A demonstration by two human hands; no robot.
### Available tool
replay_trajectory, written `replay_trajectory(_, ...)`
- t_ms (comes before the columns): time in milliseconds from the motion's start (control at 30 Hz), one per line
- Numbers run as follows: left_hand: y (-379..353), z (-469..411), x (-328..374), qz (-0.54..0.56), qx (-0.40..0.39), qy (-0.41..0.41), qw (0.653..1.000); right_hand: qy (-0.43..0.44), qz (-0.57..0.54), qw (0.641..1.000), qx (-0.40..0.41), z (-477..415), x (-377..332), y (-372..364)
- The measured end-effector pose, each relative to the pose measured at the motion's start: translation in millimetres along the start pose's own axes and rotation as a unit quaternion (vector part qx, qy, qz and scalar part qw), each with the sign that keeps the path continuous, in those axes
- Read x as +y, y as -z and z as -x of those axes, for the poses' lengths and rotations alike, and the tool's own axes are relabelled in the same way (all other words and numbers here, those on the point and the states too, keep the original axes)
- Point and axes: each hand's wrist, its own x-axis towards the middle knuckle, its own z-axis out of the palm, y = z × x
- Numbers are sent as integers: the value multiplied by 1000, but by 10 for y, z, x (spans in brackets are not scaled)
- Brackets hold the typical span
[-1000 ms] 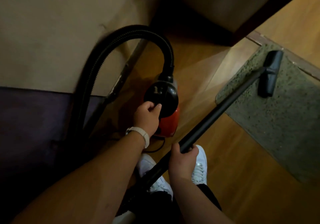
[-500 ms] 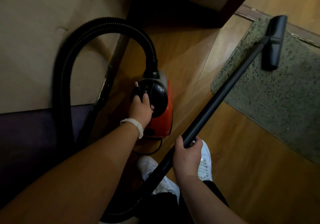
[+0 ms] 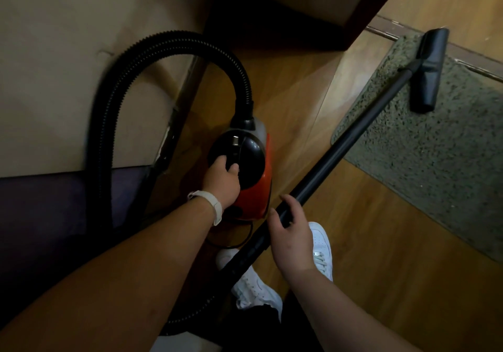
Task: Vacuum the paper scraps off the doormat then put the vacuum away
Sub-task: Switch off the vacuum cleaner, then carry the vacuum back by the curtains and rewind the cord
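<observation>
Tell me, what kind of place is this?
Probably a home's entryway: a doormat lies on the wood floor, and a small vacuum sits near the wall.

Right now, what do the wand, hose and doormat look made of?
Wand: smooth matte black tube, plastic or painted metal, cannot tell which. Hose: ribbed black flexible plastic, by its ridges and bend. Doormat: coarse speckled grey-green pile, likely synthetic fibre.

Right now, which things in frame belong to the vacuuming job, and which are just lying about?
Job:
- vacuum body, gripped by left hand
- hose
- wand, held by right hand
- floor nozzle, resting on doormat

Not part of it:
- white sneakers
- wristband
- wooden floor
</observation>
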Motion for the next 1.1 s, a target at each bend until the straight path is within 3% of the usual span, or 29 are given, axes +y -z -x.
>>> replay_trajectory(200,120,28,23,-37,11,-19,999,12,-31,995,-98,9,-180,207)
replay_trajectory(433,355,190,97,36,-1,-28,999,105,192,972,-82,-209,-160,146)
replay_trajectory(500,433,416,142,77,3,-48,996,167,305,936,-59,-245,-172,142)
replay_trajectory(600,534,817,134,145,27,-78,986,318,472,822,-30,-355,-314,169)
replay_trajectory(733,624,1493,-36,201,187,-132,953,442,565,696,-19,-621,-446,181)
replay_trajectory(833,396,1955,-395,219,215,-119,944,476,583,658,-29,-722,-498,185)
replay_trajectory(1000,-271,1740,-1273,136,76,-5,988,499,577,644,-57,-821,-504,171)
replay_trajectory(1100,-491,1287,-1354,199,83,34,976,537,554,630,-87,-886,-513,166)
